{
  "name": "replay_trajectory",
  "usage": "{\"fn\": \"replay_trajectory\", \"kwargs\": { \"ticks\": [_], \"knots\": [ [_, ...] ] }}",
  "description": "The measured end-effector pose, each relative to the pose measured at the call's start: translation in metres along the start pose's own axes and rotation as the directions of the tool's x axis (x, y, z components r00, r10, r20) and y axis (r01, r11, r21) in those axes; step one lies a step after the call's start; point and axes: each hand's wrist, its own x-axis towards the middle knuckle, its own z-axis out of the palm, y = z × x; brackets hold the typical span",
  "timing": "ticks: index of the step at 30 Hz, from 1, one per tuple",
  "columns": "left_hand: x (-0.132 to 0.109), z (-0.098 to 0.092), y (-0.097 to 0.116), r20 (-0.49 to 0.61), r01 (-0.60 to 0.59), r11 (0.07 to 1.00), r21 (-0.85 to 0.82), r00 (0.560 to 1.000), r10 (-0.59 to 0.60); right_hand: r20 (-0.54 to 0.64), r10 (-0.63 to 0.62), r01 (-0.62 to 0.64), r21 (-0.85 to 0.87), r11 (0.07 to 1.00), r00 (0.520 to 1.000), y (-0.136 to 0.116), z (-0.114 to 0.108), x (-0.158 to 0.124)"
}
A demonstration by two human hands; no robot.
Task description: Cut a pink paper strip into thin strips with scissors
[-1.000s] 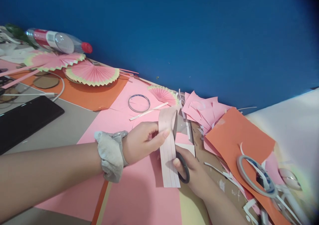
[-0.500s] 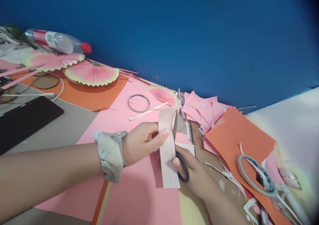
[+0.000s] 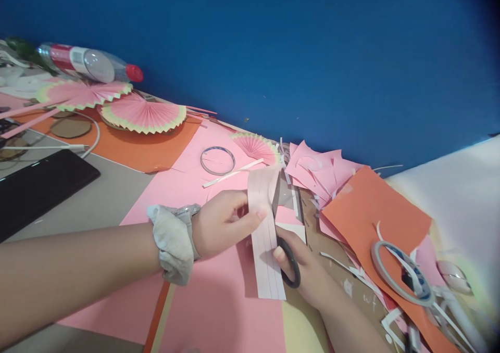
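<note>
A strip of white paper (image 3: pixel 265 262) with ruled lengthwise lines curls over at its top. My left hand (image 3: pixel 226 220) pinches it near the middle, thumb in front. On its right side, my right hand (image 3: pixel 299 259) is closed around scissors (image 3: pixel 289 264); a black handle loop shows by the thumb. The blades are mostly hidden by the paper, so I cannot tell how far apart they are. Under both hands lies pink paper (image 3: pixel 207 311). Just beyond them are a thin tape ring (image 3: pixel 217 160) and a small pleated pink fan (image 3: pixel 255 147).
Larger pleated fans (image 3: pixel 144 114) and a plastic bottle (image 3: pixel 94 64) lie at the back left, along the blue wall (image 3: pixel 250 46). A black phone (image 3: pixel 47 191) rests at left. Orange paper (image 3: pixel 375 207), pink scraps (image 3: pixel 318 165) and a tape roll (image 3: pixel 402 275) crowd the right.
The lower end of the paper strip has swung slightly right and down. My right hand and the scissors have shifted a little to the right; my left hand stays nearly still.
</note>
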Motion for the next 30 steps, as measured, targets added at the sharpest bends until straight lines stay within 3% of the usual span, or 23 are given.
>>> {"fn": "replay_trajectory", "kwargs": {
  "ticks": [6,30],
  "knots": [
    [-0.0004,0.0006,0.0008,-0.096,0.007,1.000,-0.010,0.995,-0.007,-0.014,0.012,-0.013,-0.062,0.998,1.000,0.0039,0.0006,-0.0023],
    [0.0002,0.0004,0.0010,-0.062,0.002,1.000,0.012,0.998,-0.002,-0.004,0.012,-0.012,-0.038,0.999,1.000,-0.0009,0.0001,-0.0019]
  ]
}}
